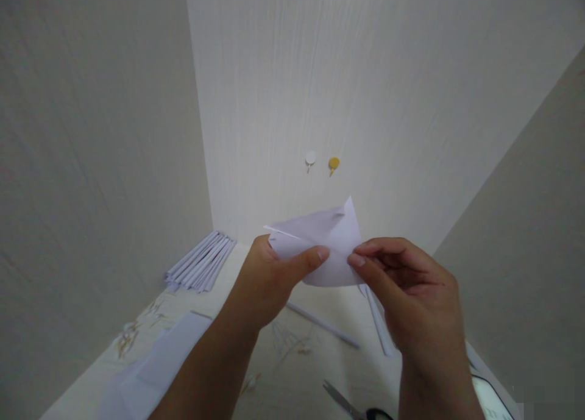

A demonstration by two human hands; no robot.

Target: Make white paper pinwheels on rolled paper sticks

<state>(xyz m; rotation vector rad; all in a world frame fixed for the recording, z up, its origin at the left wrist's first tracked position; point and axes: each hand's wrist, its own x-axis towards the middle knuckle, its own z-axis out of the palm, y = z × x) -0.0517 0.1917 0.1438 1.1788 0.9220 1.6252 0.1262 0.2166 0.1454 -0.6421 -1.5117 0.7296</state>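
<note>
— One sheet of white paper point(340, 243): where is it found?

— Above the middle of the worktop point(283, 392), in both hands. By the left hand point(269, 280) it is clasped, thumb laid on the near face; by the right hand point(415, 292) its right edge is pinched narrowly between thumb and forefinger.

— Step in hand?

— Judged to be folding or rolling: the upper part is seen turned over. A steady left hold and an even guiding of the right edge seem called for.

— Surrounding stock?

— One slim paper tube point(324, 325), beneath the hands; scissors point(340, 398), toward the near edge; loose sheets point(159, 359), near left; one bundle of paper tubes point(201, 261), at the far left corner; two hooks point(334, 163), on the wall.

— Unverified entries?

— Left fingers, hidden behind the sheet; scissor handles, cut off below; a screen-like panel point(491, 402), cropped at lower right; scraps point(125, 341) by the left edge, too blurred to be identified.
</note>
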